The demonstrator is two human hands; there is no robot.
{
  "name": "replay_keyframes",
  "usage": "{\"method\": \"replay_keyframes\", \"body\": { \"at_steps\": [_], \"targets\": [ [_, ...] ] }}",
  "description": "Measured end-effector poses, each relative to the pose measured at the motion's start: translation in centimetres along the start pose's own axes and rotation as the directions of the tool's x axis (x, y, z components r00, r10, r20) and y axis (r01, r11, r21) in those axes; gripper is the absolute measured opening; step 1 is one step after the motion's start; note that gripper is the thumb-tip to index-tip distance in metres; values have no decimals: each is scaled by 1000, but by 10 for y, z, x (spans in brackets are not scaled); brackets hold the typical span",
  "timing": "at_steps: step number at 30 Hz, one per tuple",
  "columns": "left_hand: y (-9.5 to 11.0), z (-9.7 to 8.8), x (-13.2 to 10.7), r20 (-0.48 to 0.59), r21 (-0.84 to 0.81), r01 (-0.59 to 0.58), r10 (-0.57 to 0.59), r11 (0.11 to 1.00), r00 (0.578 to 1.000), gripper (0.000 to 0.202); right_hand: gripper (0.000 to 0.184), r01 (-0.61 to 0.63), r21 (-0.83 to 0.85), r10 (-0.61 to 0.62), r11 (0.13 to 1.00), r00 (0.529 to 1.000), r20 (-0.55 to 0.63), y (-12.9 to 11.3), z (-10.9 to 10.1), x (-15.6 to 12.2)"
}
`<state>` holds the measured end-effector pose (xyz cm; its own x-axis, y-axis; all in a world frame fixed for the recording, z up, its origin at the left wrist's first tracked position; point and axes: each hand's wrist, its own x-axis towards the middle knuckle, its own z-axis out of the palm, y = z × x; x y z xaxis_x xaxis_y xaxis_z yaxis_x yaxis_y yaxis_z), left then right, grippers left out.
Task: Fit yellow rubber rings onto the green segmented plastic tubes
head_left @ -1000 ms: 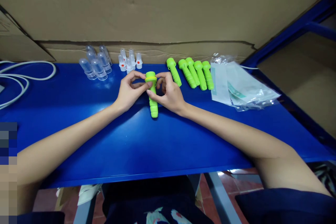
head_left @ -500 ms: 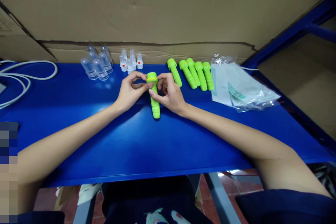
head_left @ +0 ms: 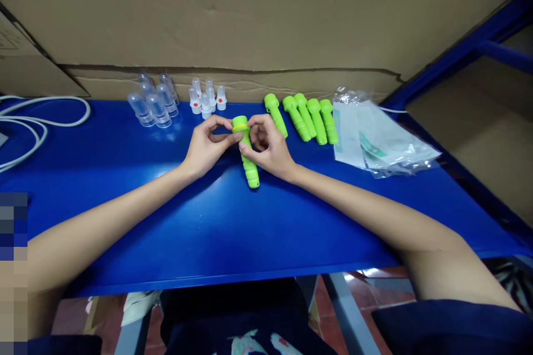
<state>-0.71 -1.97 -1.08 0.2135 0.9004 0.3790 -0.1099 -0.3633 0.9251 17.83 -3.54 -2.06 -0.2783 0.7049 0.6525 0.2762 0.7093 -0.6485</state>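
Note:
Both hands meet at the middle of the blue table [head_left: 233, 233] around one lime-green torch-shaped part [head_left: 249, 161]. My left hand [head_left: 205, 147] pinches its wide head from the left, where a yellowish ring shows. My right hand [head_left: 268, 147] grips the head and upper body from the right. The part's narrow tail points toward me and slightly right, low over the table.
Several more green parts [head_left: 306, 116] lie in a row behind my right hand. Clear plastic caps [head_left: 152, 102] and small white pieces with red dots [head_left: 206, 99] stand at the back left. Plastic bags [head_left: 378, 141] lie right, white cable [head_left: 37, 122] far left, cardboard behind.
The green part's tail has swung a little to the right between my fingers. My hands stay in the same place.

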Motion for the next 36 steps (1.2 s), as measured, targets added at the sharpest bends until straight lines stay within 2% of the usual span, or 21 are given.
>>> {"method": "replay_keyframes", "body": {
  "at_steps": [8, 14, 36],
  "targets": [
    [-2, 1, -1, 1, -49, 16, -16, 999, 1000, 36, 40, -119, 134, 112, 984, 992, 59, 1, -2, 3],
    [-3, 1, 0, 4, -79, 28, -27, 996, 1000, 38, 38, -102, 148, 95, 984, 994, 56, 3, -2, 5],
    [-6, -1, 0, 5, -26, 33, -33, 999, 999, 45, 32, -100, 189, 87, 977, 993, 78, 4, -3, 8]
  ]
}}
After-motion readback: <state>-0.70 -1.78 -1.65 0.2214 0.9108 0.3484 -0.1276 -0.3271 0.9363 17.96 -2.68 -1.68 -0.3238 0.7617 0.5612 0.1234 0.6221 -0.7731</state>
